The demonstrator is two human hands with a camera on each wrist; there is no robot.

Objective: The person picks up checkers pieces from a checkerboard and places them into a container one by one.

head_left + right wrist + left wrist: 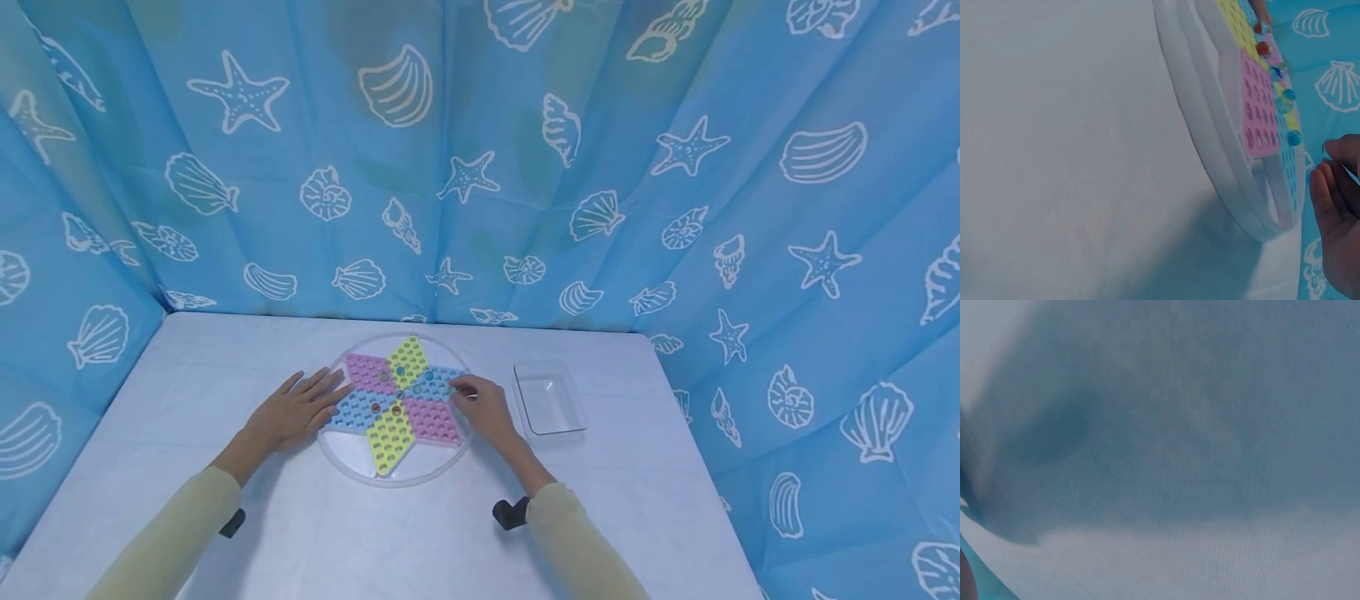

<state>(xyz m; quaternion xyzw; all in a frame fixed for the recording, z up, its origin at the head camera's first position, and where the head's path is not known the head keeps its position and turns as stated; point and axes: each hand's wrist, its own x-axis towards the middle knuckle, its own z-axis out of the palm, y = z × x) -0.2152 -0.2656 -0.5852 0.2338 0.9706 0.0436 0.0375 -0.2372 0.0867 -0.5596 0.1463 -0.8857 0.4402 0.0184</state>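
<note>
A round Chinese checkers board with a pink, yellow and blue star lies on the table. Several glass marbles sit in its holes, among them a reddish one and a blue one. My left hand rests palm down at the board's left edge, fingers spread. At the right edge, my right hand is over the blue point. In the right wrist view, its thumb and fingertips pinch a small clear marble, mostly hidden. The left wrist view holds mainly shadowed tablecloth.
A clear rectangular container stands right of the board, near my right hand. White cloth covers the table. Blue curtains with white shell prints hang behind and along both sides.
</note>
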